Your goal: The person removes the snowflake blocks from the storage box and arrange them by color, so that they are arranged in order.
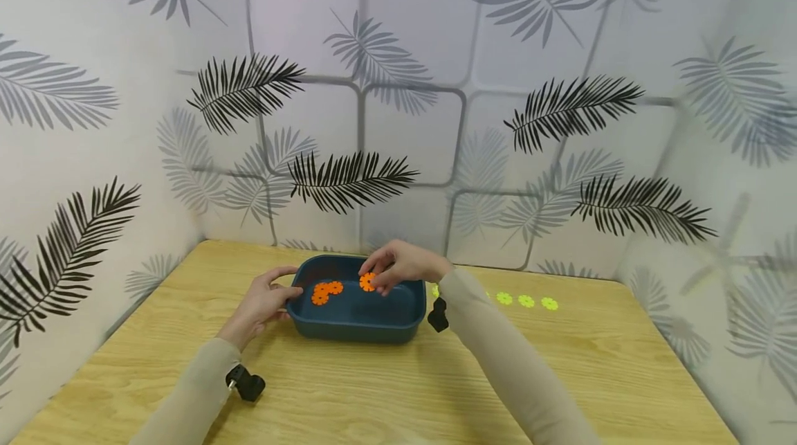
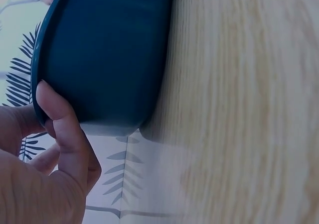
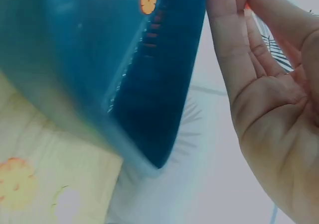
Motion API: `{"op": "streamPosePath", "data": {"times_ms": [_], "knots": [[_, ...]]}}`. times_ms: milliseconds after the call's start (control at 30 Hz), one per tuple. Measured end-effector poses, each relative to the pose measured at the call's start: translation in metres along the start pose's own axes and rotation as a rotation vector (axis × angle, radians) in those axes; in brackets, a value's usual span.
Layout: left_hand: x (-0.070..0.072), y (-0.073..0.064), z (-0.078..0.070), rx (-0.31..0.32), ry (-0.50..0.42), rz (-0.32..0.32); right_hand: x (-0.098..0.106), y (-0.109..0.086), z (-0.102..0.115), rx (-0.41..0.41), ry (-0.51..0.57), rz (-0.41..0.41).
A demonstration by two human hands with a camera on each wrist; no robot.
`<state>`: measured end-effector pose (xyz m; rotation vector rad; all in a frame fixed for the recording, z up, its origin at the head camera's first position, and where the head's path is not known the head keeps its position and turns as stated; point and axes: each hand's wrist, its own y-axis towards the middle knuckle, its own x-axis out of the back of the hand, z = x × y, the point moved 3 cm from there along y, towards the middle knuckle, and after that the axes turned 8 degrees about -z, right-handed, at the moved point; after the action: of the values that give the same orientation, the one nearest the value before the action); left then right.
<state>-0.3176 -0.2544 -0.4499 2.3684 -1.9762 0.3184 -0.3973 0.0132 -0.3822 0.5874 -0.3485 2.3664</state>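
Note:
A dark blue rectangular basin [image 1: 358, 332] stands on the wooden table. My left hand [image 1: 264, 300] grips its left end, and in the left wrist view bent fingers of that hand [image 2: 65, 154] press against the rim and outer wall. Over the basin, my right hand [image 1: 403, 265] pinches an orange notched disc [image 1: 367, 282], shaped like a flower. In the right wrist view, the fingers hide nearly all of that disc. Several similar orange discs [image 1: 320, 293] lie together on the basin floor at the left.
To the right of the basin, a row of yellow-green notched discs [image 1: 526, 301] lies on the table [image 1: 349, 396], partly covered by the right forearm. Behind the table is a wall [image 1: 411, 133] with a leaf pattern.

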Motion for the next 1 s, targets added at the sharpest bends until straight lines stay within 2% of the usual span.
{"op": "streamPosePath", "data": {"times_ms": [233, 567, 800, 1000], "knots": [[-0.003, 0.002, 0.000, -0.015, -0.003, 0.031, 0.008, -0.021, -0.014, 0.040, 0.041, -0.061], [0.001, 0.005, 0.003, 0.000, -0.014, 0.036, 0.013, -0.042, -0.035, -0.012, 0.143, -0.104], [0.002, 0.005, 0.003, 0.010, -0.028, 0.037, 0.016, -0.054, -0.039, 0.028, 0.055, -0.132], [0.000, 0.004, 0.004, 0.018, -0.022, 0.035, 0.020, -0.065, -0.045, 0.028, -0.010, -0.162]]}}
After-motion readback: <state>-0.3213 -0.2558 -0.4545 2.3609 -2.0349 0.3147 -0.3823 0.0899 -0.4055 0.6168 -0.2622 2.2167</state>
